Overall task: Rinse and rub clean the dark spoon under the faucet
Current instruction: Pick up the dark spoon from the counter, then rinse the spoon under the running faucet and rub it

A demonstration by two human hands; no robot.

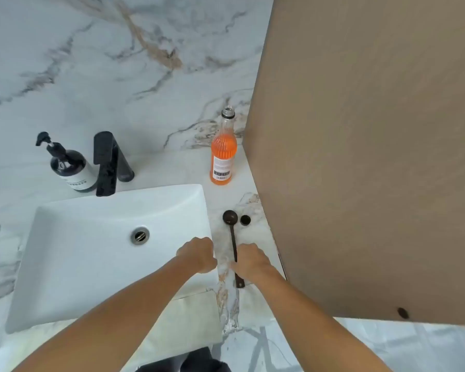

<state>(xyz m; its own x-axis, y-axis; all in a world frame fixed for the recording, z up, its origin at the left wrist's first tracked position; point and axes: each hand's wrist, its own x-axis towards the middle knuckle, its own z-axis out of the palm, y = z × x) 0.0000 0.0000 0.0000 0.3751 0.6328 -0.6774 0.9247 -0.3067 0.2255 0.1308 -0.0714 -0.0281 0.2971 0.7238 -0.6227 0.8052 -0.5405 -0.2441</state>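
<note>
The dark spoon (233, 237) lies flat on the marble counter to the right of the white sink (65, 253), bowl pointing away from me. My right hand (251, 260) rests over the middle of its handle with fingers curled onto it; the handle's end sticks out below the hand. My left hand (199, 253) hovers over the sink's right rim, fingers curled, holding nothing, just left of the spoon. The black faucet (108, 163) stands behind the sink; no water is visible.
A dark soap pump bottle (70, 167) stands left of the faucet. An open orange drink bottle (223, 154) stands at the back right, its black cap (245, 220) beside the spoon's bowl. A brown panel (373, 157) walls off the right side.
</note>
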